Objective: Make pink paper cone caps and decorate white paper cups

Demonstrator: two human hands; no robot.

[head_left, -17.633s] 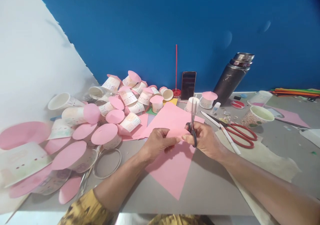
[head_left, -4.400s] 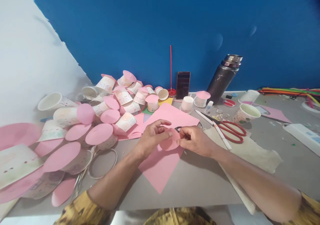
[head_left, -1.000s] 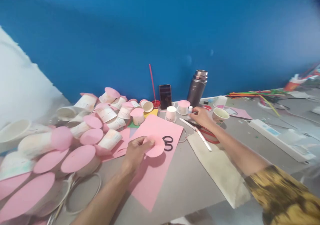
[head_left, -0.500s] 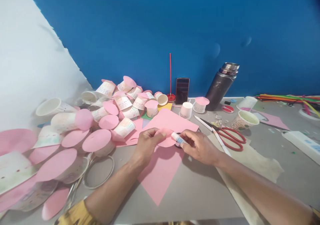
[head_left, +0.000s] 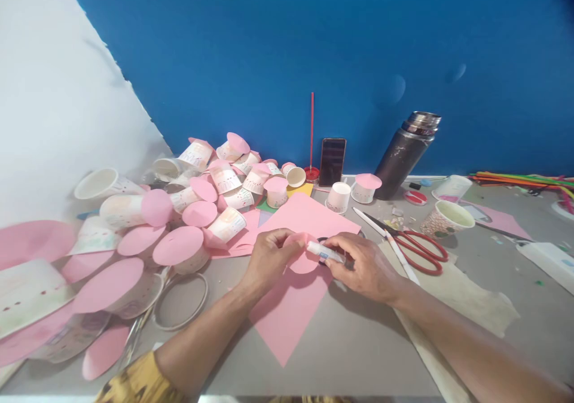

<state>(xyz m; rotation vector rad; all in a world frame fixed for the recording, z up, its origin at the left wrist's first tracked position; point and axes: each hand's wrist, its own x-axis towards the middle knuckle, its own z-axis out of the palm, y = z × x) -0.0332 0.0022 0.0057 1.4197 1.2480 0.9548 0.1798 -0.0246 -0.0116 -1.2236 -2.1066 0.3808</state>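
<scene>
Between finger and thumb, my left hand (head_left: 272, 258) pinches a small pink paper disc (head_left: 304, 263) by its left side. A white glue stick (head_left: 326, 252) is gripped in my right hand (head_left: 365, 265), its tip meeting the disc's upper right edge. Both hands are held over a large sheet of pink paper (head_left: 287, 325), one corner of which points toward me. Behind the hands stand an upturned white paper cup (head_left: 338, 198) and a cup topped with a pink disc (head_left: 365, 188).
Several decorated paper cups with pink discs (head_left: 178, 246) are heaped at the left. Red-handled scissors (head_left: 421, 250) and a white pen (head_left: 401, 256) lie at the right. Farther back are a dark flask (head_left: 406, 155), a phone (head_left: 332, 162) and a patterned cup (head_left: 446, 220).
The glue stick has turned flatter and its tip has shifted along the disc's edge. The disc is tilted differently in my left hand. The whole view has swung slightly left.
</scene>
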